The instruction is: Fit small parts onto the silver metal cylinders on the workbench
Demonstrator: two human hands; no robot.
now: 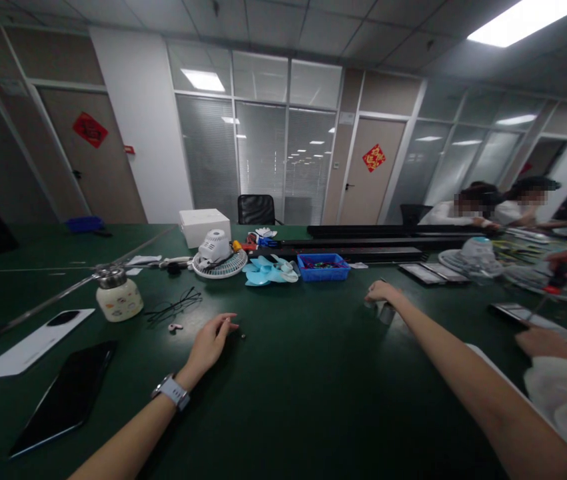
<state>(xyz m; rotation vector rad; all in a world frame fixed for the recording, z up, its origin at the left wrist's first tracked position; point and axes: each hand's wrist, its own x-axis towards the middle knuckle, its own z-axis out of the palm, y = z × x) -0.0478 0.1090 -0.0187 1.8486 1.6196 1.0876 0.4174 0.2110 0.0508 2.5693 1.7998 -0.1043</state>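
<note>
My left hand [211,341], with a grey-strapped watch on its wrist, rests low over the green table, fingers loosely stretched out. Just right of its fingertips lies a tiny metallic piece [243,336]. Farther out on the right, my right hand [383,292] is closed with the fingers bent down around a small grey cylinder [387,313]; part of it is hidden under the hand. Beyond my hands are light-blue fan blades [266,270], a white fan body with a round grille [219,261], and a blue tray [323,268] of small parts.
On the left are a black tablet [66,397], a white flat box [33,343], a cream jar [119,299], glasses [176,305] and an earbud [176,327]. Long black bars [363,243] lie at the back. A co-worker's hands [548,343] hold a screwdriver at right.
</note>
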